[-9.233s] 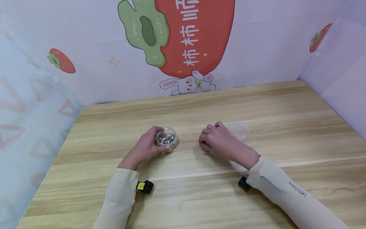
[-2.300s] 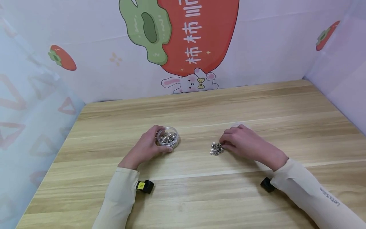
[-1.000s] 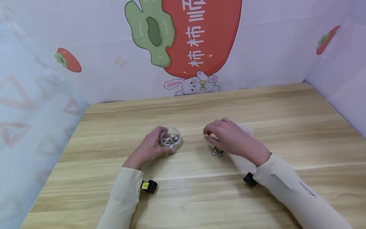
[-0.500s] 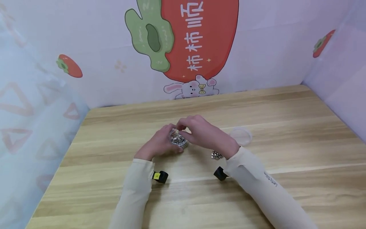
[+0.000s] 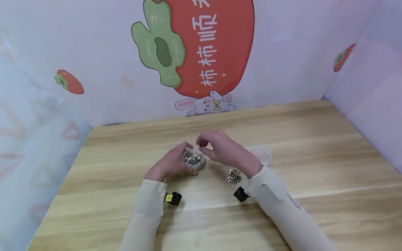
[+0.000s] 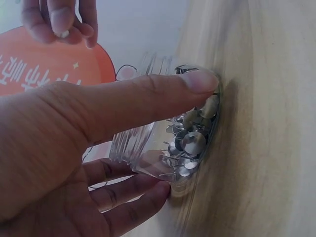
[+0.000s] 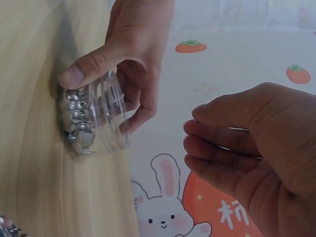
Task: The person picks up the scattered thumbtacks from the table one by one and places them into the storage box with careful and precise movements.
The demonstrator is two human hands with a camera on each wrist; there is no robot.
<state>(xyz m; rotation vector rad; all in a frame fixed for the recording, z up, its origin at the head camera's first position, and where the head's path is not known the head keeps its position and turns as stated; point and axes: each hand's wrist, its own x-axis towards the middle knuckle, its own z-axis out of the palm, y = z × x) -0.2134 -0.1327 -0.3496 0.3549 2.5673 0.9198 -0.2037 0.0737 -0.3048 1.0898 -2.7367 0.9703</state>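
A clear round plastic jar [image 5: 193, 159] of silver thumbtacks [image 6: 190, 140] stands on the wooden table. My left hand [image 5: 176, 162] grips it, thumb along the near side and fingers round the far side. My right hand [image 5: 220, 148] hovers at the right of the jar's rim. Its fingers [image 7: 222, 138] are curled, with the thumb tip against the forefinger. In the left wrist view a small pale speck shows at those fingertips; whether it is a tack or a nail I cannot tell. A loose pile of thumbtacks [image 5: 234, 176] lies below my right wrist.
A clear flat lid [image 5: 262, 154] lies right of the pile, partly behind my right forearm. The wooden table [image 5: 201, 223] ends at a back wall [image 5: 103, 97] of printed cloth. Black wrist cameras [image 5: 240, 194] hang under both sleeves.
My right hand has moved from the pile leftwards to the jar's rim. My left hand and the jar have shifted slightly right. The pile, partly covered before, now shows fully.
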